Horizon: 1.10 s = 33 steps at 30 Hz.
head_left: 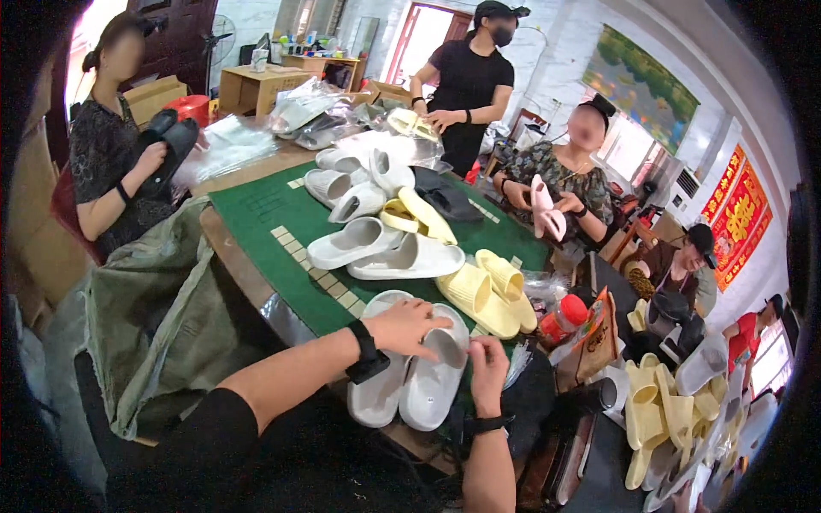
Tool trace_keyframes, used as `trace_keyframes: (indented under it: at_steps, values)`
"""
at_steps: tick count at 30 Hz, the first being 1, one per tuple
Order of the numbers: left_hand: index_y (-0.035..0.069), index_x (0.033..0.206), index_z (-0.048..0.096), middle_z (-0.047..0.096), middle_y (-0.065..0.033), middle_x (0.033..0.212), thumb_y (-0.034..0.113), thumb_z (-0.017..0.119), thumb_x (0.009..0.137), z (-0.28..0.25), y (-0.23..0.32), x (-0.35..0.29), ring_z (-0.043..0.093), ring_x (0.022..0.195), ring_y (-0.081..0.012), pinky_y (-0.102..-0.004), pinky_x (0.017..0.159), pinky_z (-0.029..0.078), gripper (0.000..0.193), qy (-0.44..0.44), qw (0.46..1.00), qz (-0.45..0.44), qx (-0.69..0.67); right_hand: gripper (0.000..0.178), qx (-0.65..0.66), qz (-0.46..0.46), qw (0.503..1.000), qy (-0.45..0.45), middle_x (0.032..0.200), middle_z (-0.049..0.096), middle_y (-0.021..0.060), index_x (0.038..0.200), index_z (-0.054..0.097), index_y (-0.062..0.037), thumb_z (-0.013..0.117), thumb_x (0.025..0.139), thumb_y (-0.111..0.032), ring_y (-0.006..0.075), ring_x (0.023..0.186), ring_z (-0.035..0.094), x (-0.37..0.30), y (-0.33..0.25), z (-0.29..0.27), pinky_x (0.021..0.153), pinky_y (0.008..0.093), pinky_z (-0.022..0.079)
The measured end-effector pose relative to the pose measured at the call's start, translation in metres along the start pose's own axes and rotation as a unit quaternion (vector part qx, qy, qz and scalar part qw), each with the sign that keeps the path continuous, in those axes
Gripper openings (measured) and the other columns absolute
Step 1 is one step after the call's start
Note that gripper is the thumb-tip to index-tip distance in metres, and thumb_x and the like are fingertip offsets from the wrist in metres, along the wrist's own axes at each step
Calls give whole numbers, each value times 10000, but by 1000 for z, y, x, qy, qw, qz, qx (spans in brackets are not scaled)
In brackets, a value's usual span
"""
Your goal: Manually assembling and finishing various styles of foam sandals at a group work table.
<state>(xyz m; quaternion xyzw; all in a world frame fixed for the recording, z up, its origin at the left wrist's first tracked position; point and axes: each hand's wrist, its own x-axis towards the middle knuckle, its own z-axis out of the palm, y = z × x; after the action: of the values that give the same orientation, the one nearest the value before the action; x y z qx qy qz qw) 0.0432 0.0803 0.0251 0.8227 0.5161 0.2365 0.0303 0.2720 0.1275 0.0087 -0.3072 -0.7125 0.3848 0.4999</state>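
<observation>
A pair of light grey slippers lies side by side at the table's near edge, a left slipper (379,389) and a right slipper (430,393), toes pointing away from me. My left hand (404,329) reaches across the left one's strap, its thumb and fingers closed about the strap of the right one. Beside that slipper's right edge is my right hand (489,368), with thumb and fingertips pinched together. Whatever may be between those fingertips is too small to make out. Black bands circle both my wrists.
Grey slippers (406,256) and yellow slippers (479,295) lie on the green mat (274,201) beside a row of tiles (316,272). A red-lidded jar (564,318) stands right. More yellow slippers (650,402) crowd the lower right. Several people work around, one holding pink slippers (546,209).
</observation>
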Motion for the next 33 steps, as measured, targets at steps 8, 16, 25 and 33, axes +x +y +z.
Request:
trace_keyframes:
  at_steps: [8,16,25,33]
  values:
    - [234,1363,534,588,-168,1120,294,679,773,1,6,3,583,1094,-382,-504,929,452,611,-23,996,-85,15,206,55,58,995,55,779,590,20,906,602,-13,560,1026,-175,91,719,544,4,2,-2,679,236,433]
    - [231,1276,618,608,-110,1117,205,668,729,-47,11,-32,625,997,-314,-501,874,443,550,31,997,-71,28,227,77,33,993,87,744,564,0,902,609,-15,565,1028,-199,80,680,515,4,7,-3,648,230,405]
    - [165,1224,659,650,-157,1071,155,668,741,-173,-111,-82,631,935,-376,-465,865,504,483,281,925,-193,169,188,66,63,996,22,719,571,-2,922,611,-10,577,1018,-168,76,653,537,5,13,-2,619,225,422]
    - [155,1319,584,644,-258,1090,264,616,893,-121,-254,-145,599,1037,-409,-498,893,483,441,171,887,-382,195,159,41,81,995,-47,734,588,1,923,630,-9,597,1000,-144,80,656,556,6,20,6,622,231,448]
